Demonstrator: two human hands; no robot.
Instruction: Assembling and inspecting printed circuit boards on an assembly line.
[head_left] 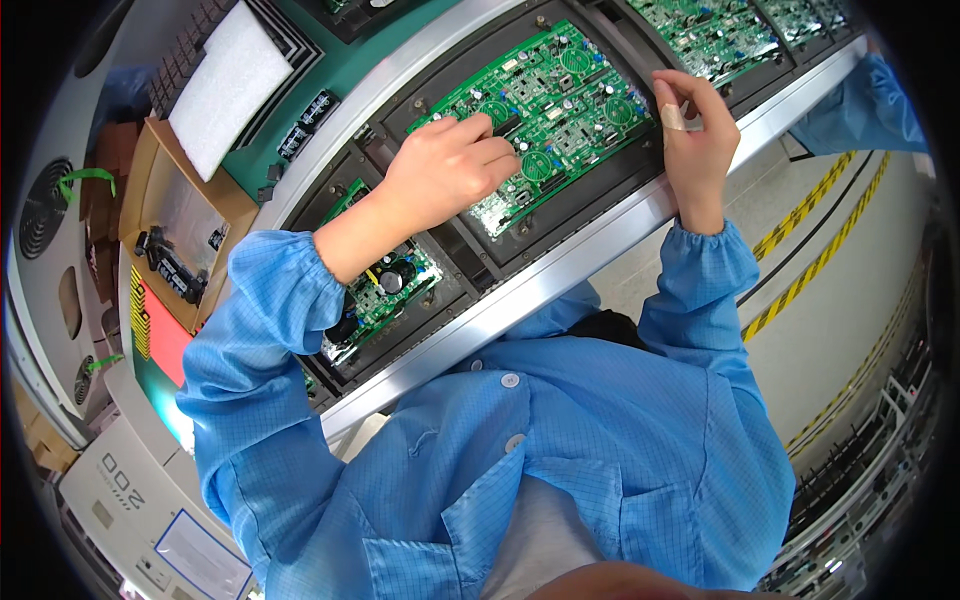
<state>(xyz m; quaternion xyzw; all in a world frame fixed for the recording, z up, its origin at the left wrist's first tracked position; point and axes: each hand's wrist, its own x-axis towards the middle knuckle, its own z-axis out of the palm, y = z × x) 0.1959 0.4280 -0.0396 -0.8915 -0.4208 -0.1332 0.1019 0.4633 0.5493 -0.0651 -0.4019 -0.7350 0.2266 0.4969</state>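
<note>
1. From the head view I see my left hand resting on the middle green circuit board, knuckles up, fingers curled together with the tips pressed down on the board's upper left part, close to a small black component. I think the fingertips pinch that part, but the back of the hand hides the contact, so I cannot tell whether anything is actually gripped.
2. My right hand stands at the board's right edge, near the metal rail. The fingers are loosely bent and slightly apart, touching or just over the edge of the board; I see nothing held in them. A tan plaster wraps one finger.
3. The circuit board lies flat in a black carrier tray on the conveyor line, tilted diagonally across the view, its round coils and blue capacitors facing up.
4. A second green board sits in the neighbouring tray to the lower left, partly covered by my left forearm in its blue sleeve.
5. A third board lies in the tray to the upper right, beyond my right hand.
6. Further left, a white foam pad rests on a dark ridged stack, and just below it stands an open cardboard box with small black parts inside.
7. On the floor to the right run yellow-and-black striped lines.
</note>
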